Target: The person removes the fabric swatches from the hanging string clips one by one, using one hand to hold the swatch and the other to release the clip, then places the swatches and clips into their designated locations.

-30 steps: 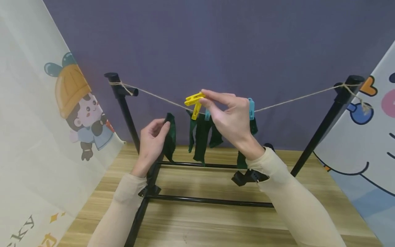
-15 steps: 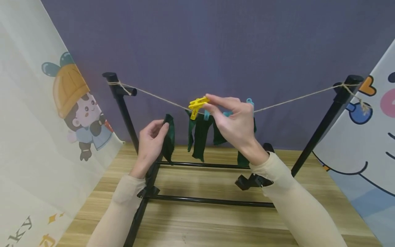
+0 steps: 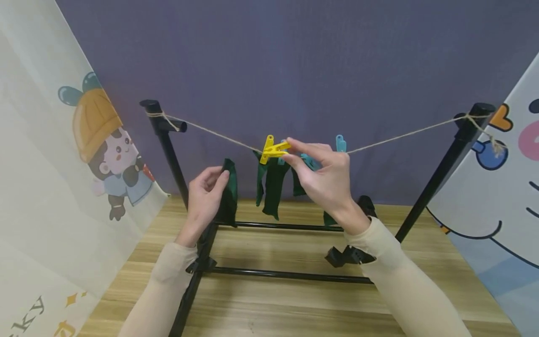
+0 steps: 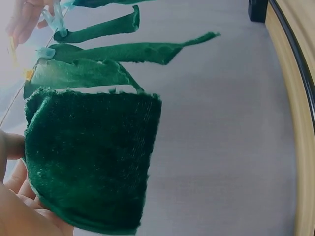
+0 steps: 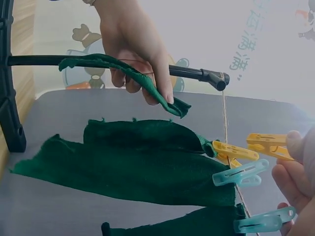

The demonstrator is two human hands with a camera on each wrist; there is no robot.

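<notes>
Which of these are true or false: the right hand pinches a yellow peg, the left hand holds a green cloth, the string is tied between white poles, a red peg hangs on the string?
1. The right hand pinches a yellow peg. True.
2. The left hand holds a green cloth. True.
3. The string is tied between white poles. False: the poles are black.
4. A red peg hangs on the string. False: the pegs there are yellow and a blue peg.
</notes>
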